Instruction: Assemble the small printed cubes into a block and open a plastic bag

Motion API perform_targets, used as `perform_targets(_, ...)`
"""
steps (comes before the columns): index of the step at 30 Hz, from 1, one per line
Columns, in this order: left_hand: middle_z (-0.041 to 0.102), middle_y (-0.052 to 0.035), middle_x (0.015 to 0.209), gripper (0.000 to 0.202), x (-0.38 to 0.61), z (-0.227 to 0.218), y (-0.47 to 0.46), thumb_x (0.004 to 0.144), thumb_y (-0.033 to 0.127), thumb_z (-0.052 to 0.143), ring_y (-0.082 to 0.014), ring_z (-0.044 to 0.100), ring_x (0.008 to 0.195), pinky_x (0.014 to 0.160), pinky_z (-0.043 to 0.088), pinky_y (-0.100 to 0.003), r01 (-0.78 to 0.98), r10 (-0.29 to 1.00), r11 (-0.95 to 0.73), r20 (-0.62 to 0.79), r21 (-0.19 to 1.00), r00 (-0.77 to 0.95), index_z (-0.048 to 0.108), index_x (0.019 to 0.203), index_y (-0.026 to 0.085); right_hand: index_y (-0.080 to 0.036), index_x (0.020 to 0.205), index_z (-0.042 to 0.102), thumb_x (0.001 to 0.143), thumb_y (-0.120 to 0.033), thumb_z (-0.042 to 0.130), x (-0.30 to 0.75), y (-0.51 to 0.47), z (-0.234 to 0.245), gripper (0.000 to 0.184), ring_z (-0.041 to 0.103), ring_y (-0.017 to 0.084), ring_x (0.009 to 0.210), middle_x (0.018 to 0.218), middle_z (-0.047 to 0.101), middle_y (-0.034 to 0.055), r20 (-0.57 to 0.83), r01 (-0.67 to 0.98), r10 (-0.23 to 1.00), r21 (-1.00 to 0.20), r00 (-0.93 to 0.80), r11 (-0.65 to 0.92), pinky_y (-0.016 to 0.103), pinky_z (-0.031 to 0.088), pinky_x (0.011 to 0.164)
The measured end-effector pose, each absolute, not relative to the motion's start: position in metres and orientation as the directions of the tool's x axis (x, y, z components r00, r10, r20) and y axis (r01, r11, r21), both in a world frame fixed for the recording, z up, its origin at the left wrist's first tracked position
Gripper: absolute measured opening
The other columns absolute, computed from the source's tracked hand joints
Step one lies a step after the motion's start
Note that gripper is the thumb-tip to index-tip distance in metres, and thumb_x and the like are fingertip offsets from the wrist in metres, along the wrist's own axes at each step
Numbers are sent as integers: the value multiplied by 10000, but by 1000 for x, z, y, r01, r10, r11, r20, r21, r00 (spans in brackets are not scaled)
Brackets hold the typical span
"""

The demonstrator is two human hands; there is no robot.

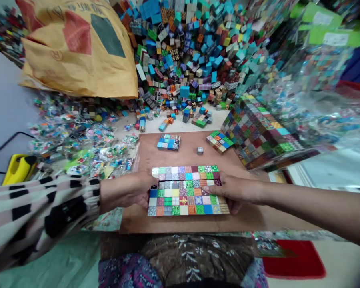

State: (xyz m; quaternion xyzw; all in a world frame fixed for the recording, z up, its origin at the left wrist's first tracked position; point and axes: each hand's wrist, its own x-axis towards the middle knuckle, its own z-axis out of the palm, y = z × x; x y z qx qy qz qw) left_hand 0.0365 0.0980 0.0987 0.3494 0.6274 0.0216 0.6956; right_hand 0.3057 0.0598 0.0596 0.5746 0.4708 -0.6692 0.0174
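Note:
A flat slab of small patterned cubes (183,200) lies in front of me on a brown board (198,225). A dark gap runs across it near its far side, setting off a narrow far strip of cubes. My left hand (139,187) grips the slab's left end, and my right hand (231,190) grips its right end with the thumb resting on top. The fingers beneath are partly hidden. Beyond the slab sit a small blue-and-white block group (168,142), a single grey checked cube (200,150) and a green-and-orange block group (219,141).
A large block stack (255,132) leans at the right. Loose cubes (180,48) are heaped at the back beside a yellow sack (78,52). Small bagged pieces (87,136) cover the left. A yellow-and-black tool (19,168) lies far left, a red tray (297,264) low right.

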Motion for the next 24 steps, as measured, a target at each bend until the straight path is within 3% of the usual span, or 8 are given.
perform_targets(6,693,-4,660,253,58,122,95,941,166,467,-164,636,540,526,486,-242,534,494,724,-869,436,39,610,1149,149,-188,1149,524,963,-480,554,303,58,57,348,637,162,515,778,680,64,-799,591,531,-582,-284,-559,247,530,380)
perform_targets(10,707,-8,681,259,52,108,96,977,311,496,-178,655,530,523,511,-259,577,503,688,-862,441,59,616,1179,202,-188,1184,514,958,-491,555,304,57,52,380,673,186,576,857,702,92,-789,594,542,-591,-289,-545,252,539,383)
perform_targets(15,709,-11,681,426,44,93,96,980,314,509,-196,672,554,555,529,-276,586,528,681,-849,440,24,462,1391,212,-195,1176,532,940,-516,570,306,57,46,400,675,185,573,871,712,90,-774,586,555,-611,-304,-532,262,555,390)
perform_targets(19,703,-22,676,392,42,88,95,974,290,501,-201,652,528,521,511,-282,576,560,678,-828,457,-3,499,1350,179,-214,1181,549,922,-485,610,306,57,48,379,668,174,558,866,713,70,-771,566,569,-614,-284,-550,266,563,394)
perform_targets(24,708,-25,680,472,43,93,95,906,340,633,-217,651,529,540,521,-312,539,559,694,-829,477,15,516,1328,164,-205,1186,557,903,-503,633,305,55,51,418,668,175,569,905,721,83,-743,537,596,-651,-306,-536,249,551,372)
